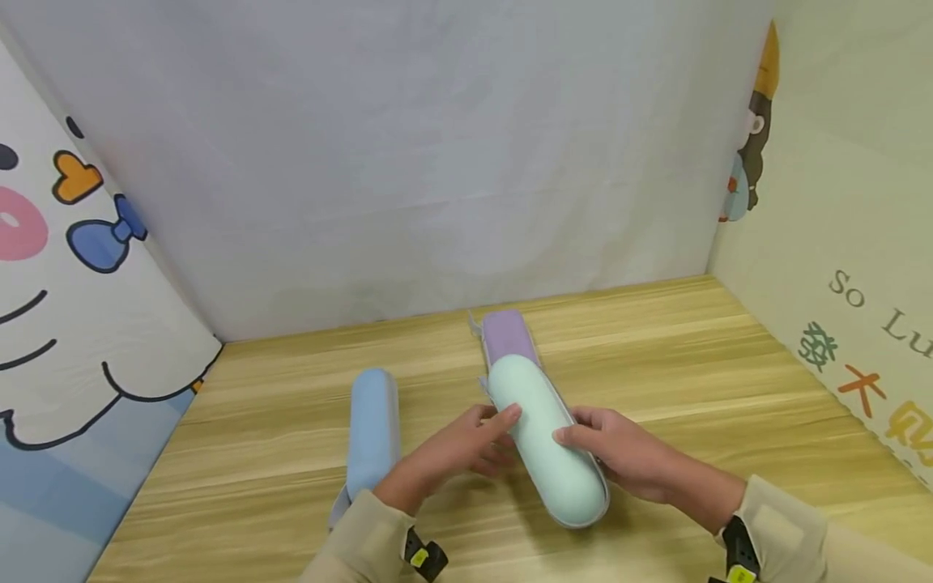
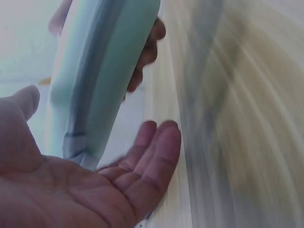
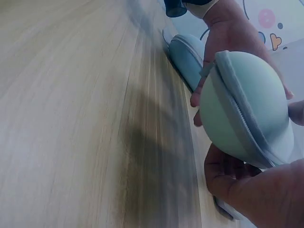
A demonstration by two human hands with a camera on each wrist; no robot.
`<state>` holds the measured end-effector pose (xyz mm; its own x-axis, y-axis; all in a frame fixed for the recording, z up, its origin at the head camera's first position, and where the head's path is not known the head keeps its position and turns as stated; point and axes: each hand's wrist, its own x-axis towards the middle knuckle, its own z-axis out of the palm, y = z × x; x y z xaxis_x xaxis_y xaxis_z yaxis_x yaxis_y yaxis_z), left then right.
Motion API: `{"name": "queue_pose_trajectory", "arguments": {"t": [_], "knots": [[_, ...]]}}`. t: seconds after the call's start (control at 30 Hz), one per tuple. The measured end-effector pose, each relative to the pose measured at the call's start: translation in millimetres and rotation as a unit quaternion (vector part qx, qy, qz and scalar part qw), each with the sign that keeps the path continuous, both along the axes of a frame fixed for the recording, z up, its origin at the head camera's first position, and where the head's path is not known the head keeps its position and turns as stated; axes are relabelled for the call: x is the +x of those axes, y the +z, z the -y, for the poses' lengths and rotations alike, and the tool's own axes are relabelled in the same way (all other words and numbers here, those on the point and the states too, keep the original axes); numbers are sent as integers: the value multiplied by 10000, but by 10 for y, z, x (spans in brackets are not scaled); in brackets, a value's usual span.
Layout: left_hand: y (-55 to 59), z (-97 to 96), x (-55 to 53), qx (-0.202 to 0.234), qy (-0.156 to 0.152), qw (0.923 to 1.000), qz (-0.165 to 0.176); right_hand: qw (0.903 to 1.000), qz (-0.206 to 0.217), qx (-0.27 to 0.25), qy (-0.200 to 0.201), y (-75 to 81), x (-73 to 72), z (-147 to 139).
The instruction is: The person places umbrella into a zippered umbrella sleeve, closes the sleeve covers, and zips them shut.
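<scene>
My right hand (image 1: 630, 453) grips a long, rounded mint-green zip case (image 1: 543, 445), thumb on its top and fingers curled underneath. The right wrist view shows the grey zip running around the case (image 3: 251, 104), raised above the wooden table. At the case's left side is my left hand (image 1: 462, 445), its thumb by the upper face. In the left wrist view the palm of the left hand (image 2: 90, 190) faces up with fingers loosely bent, close to the end of the case. A purple zip case (image 1: 509, 336) lies behind, partly hidden by the mint-green one.
A blue zip case (image 1: 373, 429) lies on the wooden table (image 1: 284, 413), left of my left hand. A plain pale backdrop (image 1: 459, 162) rises behind the table. Printed panels stand at the left (image 1: 66, 324) and right (image 1: 824, 243) edges.
</scene>
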<state>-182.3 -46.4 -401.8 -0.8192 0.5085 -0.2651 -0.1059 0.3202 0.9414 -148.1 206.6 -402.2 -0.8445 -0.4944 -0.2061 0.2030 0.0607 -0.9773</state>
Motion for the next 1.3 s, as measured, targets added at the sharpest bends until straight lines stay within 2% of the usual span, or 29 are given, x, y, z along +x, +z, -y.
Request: {"name": "queue_pose_trajectory", "arguments": {"t": [0.07, 0.13, 0.27, 0.4, 0.47, 0.63, 0.77, 0.9, 1.0, 1.1, 1.23, 1.3], "knots": [[7, -47, 18, 170, -144, 9997, 103, 9999, -70, -39, -94, 11, 14, 18], [21, -96, 36, 393, -150, 9990, 122, 9997, -156, -95, -178, 20, 29, 42], [39, -164, 75, 828, 65, 9964, 155, 9988, -298, -138, -355, 46, 65, 105], [65, -173, 108, 857, 359, 9955, 187, 9979, -404, 59, -500, 71, 95, 154], [80, -166, 118, 868, 444, 9951, 159, 9966, -596, 217, -530, 83, 100, 167], [103, -155, 120, 1093, 408, 9931, 80, 9947, -989, 224, -196, 102, 101, 169], [133, -140, 93, 1382, 366, 9897, 59, 9959, -886, 129, 90, 110, 124, 177], [146, -116, 56, 1705, 630, 9833, -19, 9982, -560, 36, 204, 94, 148, 164], [127, -105, 40, 2009, 1000, 9745, -74, 9996, -123, -132, 216, 33, 161, 166], [107, -112, 27, 2396, 1578, 9578, -162, 9994, 207, -213, 192, -59, 181, 197], [97, -142, 17, 2761, 2349, 9313, -361, 9995, 214, -212, -36, -158, 216, 270], [104, -157, 15, 2790, 2614, 9229, -455, 9993, 79, -259, -257, -182, 227, 312]]}}
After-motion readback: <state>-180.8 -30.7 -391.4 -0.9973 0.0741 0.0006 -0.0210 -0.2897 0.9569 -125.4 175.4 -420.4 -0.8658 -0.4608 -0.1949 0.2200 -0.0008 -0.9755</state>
